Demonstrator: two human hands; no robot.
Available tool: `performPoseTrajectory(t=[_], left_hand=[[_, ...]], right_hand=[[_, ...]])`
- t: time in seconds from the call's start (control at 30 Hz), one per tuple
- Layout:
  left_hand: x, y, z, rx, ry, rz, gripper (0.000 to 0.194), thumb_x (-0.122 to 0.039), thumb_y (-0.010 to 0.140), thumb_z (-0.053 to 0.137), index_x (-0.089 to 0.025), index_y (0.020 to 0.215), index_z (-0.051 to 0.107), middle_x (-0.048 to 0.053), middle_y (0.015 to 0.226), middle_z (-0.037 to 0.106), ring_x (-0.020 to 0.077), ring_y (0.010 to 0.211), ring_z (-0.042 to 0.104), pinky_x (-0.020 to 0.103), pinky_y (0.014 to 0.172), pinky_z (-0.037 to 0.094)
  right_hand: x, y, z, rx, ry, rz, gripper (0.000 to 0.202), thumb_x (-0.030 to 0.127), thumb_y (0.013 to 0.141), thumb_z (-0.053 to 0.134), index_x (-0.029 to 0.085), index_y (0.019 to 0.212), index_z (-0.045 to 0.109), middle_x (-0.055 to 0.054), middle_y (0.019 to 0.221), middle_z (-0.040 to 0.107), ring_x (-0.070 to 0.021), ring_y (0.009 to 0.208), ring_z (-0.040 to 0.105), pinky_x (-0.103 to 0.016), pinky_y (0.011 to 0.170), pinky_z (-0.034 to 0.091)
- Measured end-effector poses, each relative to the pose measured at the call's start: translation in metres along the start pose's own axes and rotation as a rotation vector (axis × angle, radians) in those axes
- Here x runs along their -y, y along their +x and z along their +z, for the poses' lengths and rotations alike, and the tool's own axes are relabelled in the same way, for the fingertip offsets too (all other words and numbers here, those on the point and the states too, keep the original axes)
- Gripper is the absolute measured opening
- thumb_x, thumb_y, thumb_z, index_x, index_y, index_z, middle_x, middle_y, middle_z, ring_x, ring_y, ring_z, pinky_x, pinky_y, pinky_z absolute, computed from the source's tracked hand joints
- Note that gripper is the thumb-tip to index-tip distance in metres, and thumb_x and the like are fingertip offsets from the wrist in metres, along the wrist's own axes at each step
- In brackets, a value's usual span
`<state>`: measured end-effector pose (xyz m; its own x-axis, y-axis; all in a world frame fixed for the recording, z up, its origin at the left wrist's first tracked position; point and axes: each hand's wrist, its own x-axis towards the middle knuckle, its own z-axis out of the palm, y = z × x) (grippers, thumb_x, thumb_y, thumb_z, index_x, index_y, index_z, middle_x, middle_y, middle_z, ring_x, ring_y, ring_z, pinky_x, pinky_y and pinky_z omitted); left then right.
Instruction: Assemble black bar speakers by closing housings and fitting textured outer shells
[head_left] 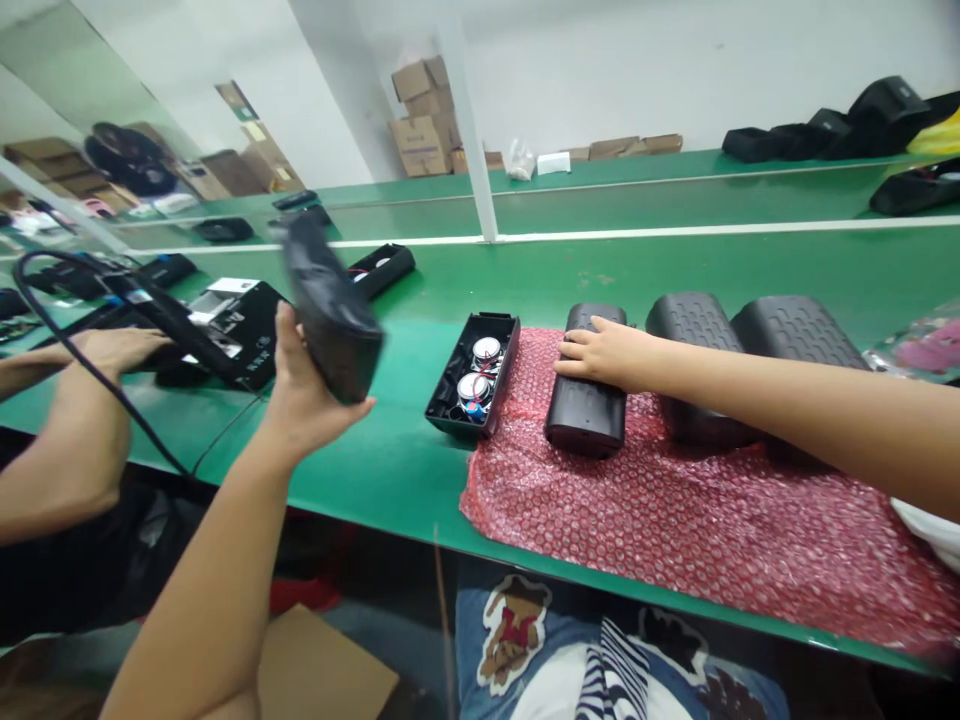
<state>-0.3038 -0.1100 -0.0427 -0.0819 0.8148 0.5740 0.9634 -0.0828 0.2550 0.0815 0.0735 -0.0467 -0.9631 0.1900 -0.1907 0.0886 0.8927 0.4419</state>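
Observation:
My left hand (300, 385) is closed around a black speaker housing (330, 310), raised over the bench and tilted, its far end smeared by motion. My right hand (600, 352) lies across a black speaker housing (586, 412) on red bubble wrap (540, 490), its fingers bent over the left edge. Between the hands, an open speaker shell (474, 380) shows two round silver drivers with red wires, its side against the wrap. Right of my right hand, two more black housings (694, 320) with a patterned top lie on the wrap, partly hidden by my forearm.
At the left, a co-worker's hand (124, 350) touches black equipment near a black box with white print (259, 345). A black cable (97, 375) arches there. Another open shell (382, 270) lies farther back. A white post (471, 130) rises behind; a plastic bag (926, 345) lies right.

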Motion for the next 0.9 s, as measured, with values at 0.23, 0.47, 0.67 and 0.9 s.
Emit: performPoseTrajectory(t=[0.23,0.47,0.67,0.9], left_hand=[[-0.003,0.083,0.028,0.583,0.221,0.516,0.087,0.001,0.063,0.052,0.000,0.146,0.026,0.026,0.146,0.034,0.0361,0.140,0.028,0.054,0.115,0.025],[-0.039,0.106,0.069,0.802,0.487,0.505,0.087,0.009,0.072,0.044,-0.029,0.150,0.034,0.013,0.158,0.027,0.0337,0.147,0.020,0.057,0.114,0.024],[-0.082,0.100,0.071,0.640,0.622,-0.128,0.065,-0.019,0.093,0.039,-0.027,0.155,0.021,0.024,0.143,0.046,0.0411,0.124,0.052,0.055,0.094,0.045],[-0.127,0.109,0.112,0.818,0.462,-0.552,0.108,-0.082,0.079,0.035,-0.012,0.156,0.005,0.026,0.143,0.046,0.0411,0.130,0.048,0.050,0.104,0.040]], right_hand=[[0.008,0.006,-0.013,0.044,-0.065,0.048,0.036,0.015,0.097,0.041,0.022,0.131,0.053,-0.012,0.124,0.062,-0.0275,0.107,0.059,-0.039,0.081,0.043],[0.012,-0.004,0.005,-0.031,0.003,0.130,0.051,0.014,0.095,0.044,0.027,0.144,0.043,-0.017,0.147,0.046,-0.0343,0.132,0.046,-0.053,0.093,0.047],[0.001,-0.012,0.006,0.021,0.171,0.224,0.068,0.012,0.088,0.056,0.032,0.149,0.036,-0.022,0.151,0.037,-0.0443,0.135,0.040,-0.062,0.089,0.049],[-0.007,0.001,0.004,0.032,0.107,0.135,0.090,0.014,0.071,0.076,0.033,0.149,0.035,-0.020,0.156,0.029,-0.0465,0.136,0.035,-0.071,0.093,0.041]])
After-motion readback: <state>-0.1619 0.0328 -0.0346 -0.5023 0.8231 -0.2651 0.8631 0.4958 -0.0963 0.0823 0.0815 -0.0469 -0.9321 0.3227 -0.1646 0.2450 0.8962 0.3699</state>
